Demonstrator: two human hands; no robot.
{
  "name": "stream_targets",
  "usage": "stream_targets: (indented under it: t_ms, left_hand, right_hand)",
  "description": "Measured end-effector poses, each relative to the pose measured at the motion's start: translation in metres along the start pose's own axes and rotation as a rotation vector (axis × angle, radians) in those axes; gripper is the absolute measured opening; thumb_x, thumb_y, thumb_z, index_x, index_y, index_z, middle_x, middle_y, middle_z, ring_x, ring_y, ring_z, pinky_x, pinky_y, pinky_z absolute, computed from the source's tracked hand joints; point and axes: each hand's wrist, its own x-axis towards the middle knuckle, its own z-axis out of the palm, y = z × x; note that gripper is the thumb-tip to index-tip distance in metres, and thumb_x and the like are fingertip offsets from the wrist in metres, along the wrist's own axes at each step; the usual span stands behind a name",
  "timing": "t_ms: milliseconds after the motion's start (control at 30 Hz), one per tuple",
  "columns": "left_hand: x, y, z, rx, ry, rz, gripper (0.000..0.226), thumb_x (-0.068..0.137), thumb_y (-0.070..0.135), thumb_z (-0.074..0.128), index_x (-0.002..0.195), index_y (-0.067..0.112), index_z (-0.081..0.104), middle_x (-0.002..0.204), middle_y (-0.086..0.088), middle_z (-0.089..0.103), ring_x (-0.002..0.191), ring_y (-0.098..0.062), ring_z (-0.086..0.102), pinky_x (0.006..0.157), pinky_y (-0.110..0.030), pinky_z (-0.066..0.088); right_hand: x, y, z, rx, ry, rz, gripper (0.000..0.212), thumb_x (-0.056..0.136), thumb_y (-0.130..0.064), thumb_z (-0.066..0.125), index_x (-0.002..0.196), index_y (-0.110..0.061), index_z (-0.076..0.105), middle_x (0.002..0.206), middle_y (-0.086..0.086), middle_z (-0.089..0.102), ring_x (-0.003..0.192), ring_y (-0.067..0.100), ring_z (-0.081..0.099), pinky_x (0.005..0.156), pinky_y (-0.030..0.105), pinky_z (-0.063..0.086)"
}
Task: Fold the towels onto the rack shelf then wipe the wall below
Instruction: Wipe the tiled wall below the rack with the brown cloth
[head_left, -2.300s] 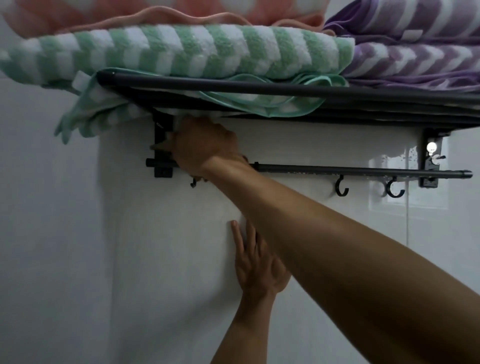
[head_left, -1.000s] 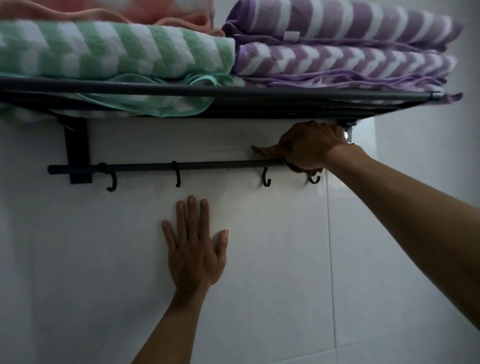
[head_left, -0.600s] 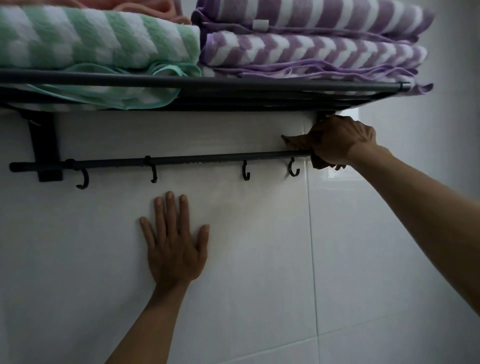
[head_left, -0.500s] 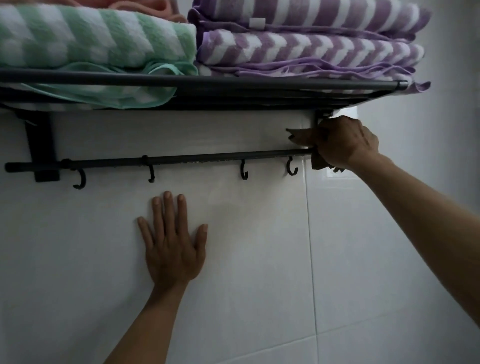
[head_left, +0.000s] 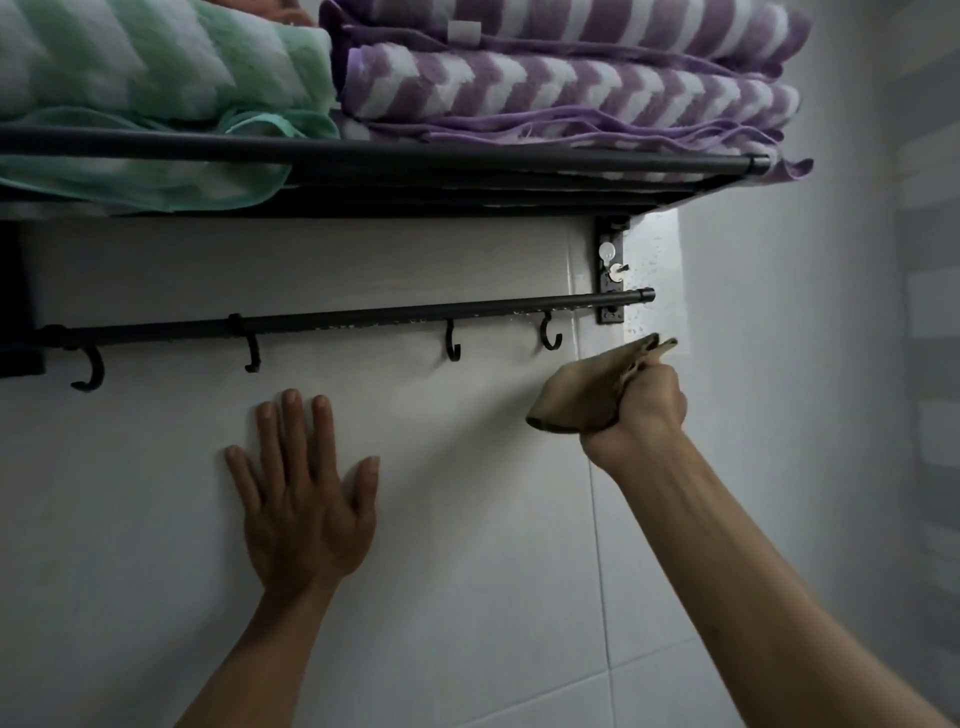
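My left hand (head_left: 306, 514) lies flat on the white tiled wall (head_left: 467, 571), fingers straight, holding nothing; my right hand (head_left: 641, 405) grips a bunched tan cloth (head_left: 582, 387) just below the hook rail (head_left: 363, 317); green towel (head_left: 156, 67) and purple towels (head_left: 571, 83) sit folded on the rack shelf (head_left: 467, 163)

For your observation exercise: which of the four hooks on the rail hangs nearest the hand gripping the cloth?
The rightmost hook, just left of the cloth in the right hand.
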Motion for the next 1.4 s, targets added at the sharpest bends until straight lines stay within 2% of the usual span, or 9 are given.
stream_targets:
  t_ms: [167, 433, 533, 633, 767, 900, 1067, 1233, 1400]
  left_hand:
    - [0.0, 0.001, 0.001, -0.002, 0.019, 0.009, 0.082, 0.094, 0.054, 0.036, 0.16, 0.012, 0.011, 0.168, -0.012, 0.003, 0.155, -0.03, 0.0, 0.122, -0.06, 0.003]
    - [0.001, 0.002, 0.001, 0.012, 0.039, 0.01, 0.081, 0.095, 0.055, 0.034, 0.16, 0.011, 0.013, 0.168, -0.014, 0.005, 0.155, -0.031, 0.002, 0.122, -0.06, 0.003]
    - [0.0, 0.001, 0.001, 0.029, 0.041, 0.017, 0.081, 0.095, 0.056, 0.032, 0.16, 0.01, 0.013, 0.167, -0.015, 0.005, 0.155, -0.032, 0.003, 0.122, -0.06, 0.002]
    - [0.0, 0.001, 0.0, 0.028, 0.044, 0.017, 0.081, 0.095, 0.057, 0.03, 0.16, 0.011, 0.013, 0.167, -0.015, 0.005, 0.155, -0.032, 0.003, 0.122, -0.061, 0.003]
    - [0.0, 0.002, 0.001, 0.028, 0.047, 0.015, 0.082, 0.095, 0.055, 0.036, 0.16, 0.011, 0.013, 0.168, -0.014, 0.005, 0.155, -0.032, 0.003, 0.121, -0.061, 0.005]
    - [0.0, 0.002, 0.001, 0.023, 0.05, 0.014, 0.082, 0.094, 0.055, 0.036, 0.16, 0.011, 0.013, 0.168, -0.014, 0.004, 0.155, -0.031, 0.003, 0.121, -0.061, 0.005]
    - [0.001, 0.003, 0.001, -0.004, 0.033, 0.006, 0.081, 0.095, 0.055, 0.035, 0.16, 0.011, 0.013, 0.168, -0.013, 0.004, 0.155, -0.03, 0.001, 0.121, -0.061, 0.003]
    - [0.001, 0.003, 0.001, -0.003, 0.042, 0.0, 0.081, 0.094, 0.054, 0.037, 0.16, 0.012, 0.014, 0.168, -0.013, 0.005, 0.155, -0.03, 0.002, 0.122, -0.061, 0.003]
    - [0.001, 0.002, 0.001, 0.0, 0.042, 0.0, 0.08, 0.095, 0.054, 0.036, 0.16, 0.012, 0.014, 0.168, -0.013, 0.005, 0.155, -0.03, 0.001, 0.122, -0.06, 0.002]
  right_hand:
    - [0.01, -0.012, 0.021, 0.176, -0.137, 0.039, 0.02, 0.097, -0.017, 0.042, 0.095, -0.019, 0.062, 0.098, -0.001, 0.066, 0.096, 0.021, 0.068, 0.091, 0.04, 0.055]
    - [0.021, -0.023, 0.048, 0.25, -0.181, 0.027, 0.02, 0.095, -0.014, 0.039, 0.099, -0.017, 0.059, 0.086, 0.004, 0.061, 0.071, 0.025, 0.061, 0.073, 0.043, 0.06]
    - [0.013, -0.016, 0.058, 0.232, -0.171, 0.016, 0.019, 0.098, -0.012, 0.036, 0.099, -0.014, 0.055, 0.077, 0.006, 0.053, 0.058, 0.022, 0.051, 0.091, 0.051, 0.056]
    - [0.009, -0.006, 0.06, 0.218, -0.178, 0.021, 0.02, 0.098, -0.009, 0.043, 0.083, -0.017, 0.051, 0.065, 0.001, 0.047, 0.049, 0.019, 0.044, 0.079, 0.041, 0.055]
    - [0.003, -0.002, 0.05, 0.188, -0.196, 0.009, 0.02, 0.1, -0.004, 0.053, 0.083, -0.013, 0.059, 0.075, 0.003, 0.058, 0.064, 0.018, 0.055, 0.093, 0.044, 0.055]
    - [0.001, 0.001, 0.036, 0.158, -0.277, 0.039, 0.01, 0.102, -0.008, 0.053, 0.097, -0.008, 0.062, 0.085, 0.007, 0.065, 0.081, 0.024, 0.065, 0.061, 0.033, 0.061]
    - [0.012, -0.008, 0.04, 0.244, -0.182, -0.008, 0.022, 0.097, 0.003, 0.048, 0.085, -0.01, 0.061, 0.081, 0.006, 0.064, 0.07, 0.022, 0.061, 0.089, 0.046, 0.056]
    - [0.016, -0.003, 0.041, 0.255, -0.234, 0.009, 0.016, 0.1, 0.001, 0.048, 0.1, -0.004, 0.063, 0.097, 0.013, 0.067, 0.087, 0.028, 0.065, 0.099, 0.051, 0.053]
    - [0.022, 0.006, 0.025, 0.236, -0.34, 0.068, 0.027, 0.102, -0.007, 0.044, 0.121, -0.008, 0.063, 0.111, 0.015, 0.07, 0.086, 0.027, 0.068, 0.056, 0.035, 0.061]
